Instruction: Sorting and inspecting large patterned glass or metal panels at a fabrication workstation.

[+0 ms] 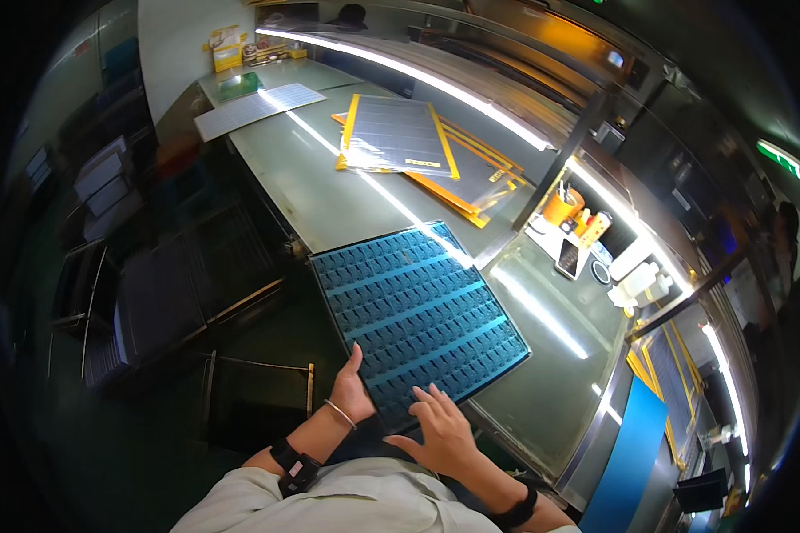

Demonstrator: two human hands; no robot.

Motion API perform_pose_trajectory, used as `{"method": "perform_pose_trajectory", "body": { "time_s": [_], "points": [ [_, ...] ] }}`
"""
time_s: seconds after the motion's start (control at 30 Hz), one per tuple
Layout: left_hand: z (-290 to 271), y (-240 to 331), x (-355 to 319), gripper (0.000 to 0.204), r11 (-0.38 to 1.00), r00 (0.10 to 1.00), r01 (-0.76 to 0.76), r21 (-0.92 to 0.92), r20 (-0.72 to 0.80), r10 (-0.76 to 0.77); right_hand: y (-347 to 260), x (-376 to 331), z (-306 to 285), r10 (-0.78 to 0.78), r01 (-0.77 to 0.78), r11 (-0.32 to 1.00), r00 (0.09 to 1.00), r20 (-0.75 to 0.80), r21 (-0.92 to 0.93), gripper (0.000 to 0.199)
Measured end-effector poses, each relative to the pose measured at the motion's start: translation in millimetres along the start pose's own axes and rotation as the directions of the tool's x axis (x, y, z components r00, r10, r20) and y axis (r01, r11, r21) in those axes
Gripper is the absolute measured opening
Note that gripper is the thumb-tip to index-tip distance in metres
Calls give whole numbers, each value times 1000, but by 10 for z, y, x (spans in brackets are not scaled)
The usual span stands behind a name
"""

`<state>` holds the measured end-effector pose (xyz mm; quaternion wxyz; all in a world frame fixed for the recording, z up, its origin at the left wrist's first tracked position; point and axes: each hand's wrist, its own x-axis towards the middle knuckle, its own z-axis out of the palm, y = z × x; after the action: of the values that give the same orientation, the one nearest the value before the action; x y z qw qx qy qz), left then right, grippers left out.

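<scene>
A flat, dark-edged circuit board panel with rows of repeated dark patterns on teal blue is tilted in front of me. Its far part reaches over the glass-topped table. My left hand grips the near left edge, thumb pointing up along the side and its other fingers hidden beneath. Over the near right corner is my right hand, its fingers spread and bent, the thumb out to the left. Its fingertips are at the panel's surface; whether they press on it I cannot tell.
Yellow-edged film sheets lie stacked on the table, beyond the panel. A pale sheet lies farther left. Under a light tube, bottles and orange tape rolls stand at the right. A metal post rises nearby. A blue board leans near right.
</scene>
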<state>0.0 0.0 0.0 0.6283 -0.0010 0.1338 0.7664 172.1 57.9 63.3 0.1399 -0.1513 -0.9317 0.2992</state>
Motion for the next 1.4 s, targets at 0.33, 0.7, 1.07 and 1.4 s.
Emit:
{"method": "perform_pose_trajectory", "body": {
  "time_s": [0.33,0.7,1.07,1.4],
  "points": [
    [-67,99,4,81,993,998,-35,-109,-57,29,108,196,324,-195,209,925,978,75,-318,27],
    [-304,190,-22,37,946,918,-100,309,-337,207,329,723,-1544,88,-22,995,708,-701,102,21],
    [-241,1275,-1304,34,793,831,-333,510,-239,502,2576,-1630,-2285,688,-356,705,131,-714,614,19],
    [-275,1212,-1174,32,868,859,-395,302,-213,465,3342,-2593,-1792,711,-776,525,174,-681,350,25]
  ]
}}
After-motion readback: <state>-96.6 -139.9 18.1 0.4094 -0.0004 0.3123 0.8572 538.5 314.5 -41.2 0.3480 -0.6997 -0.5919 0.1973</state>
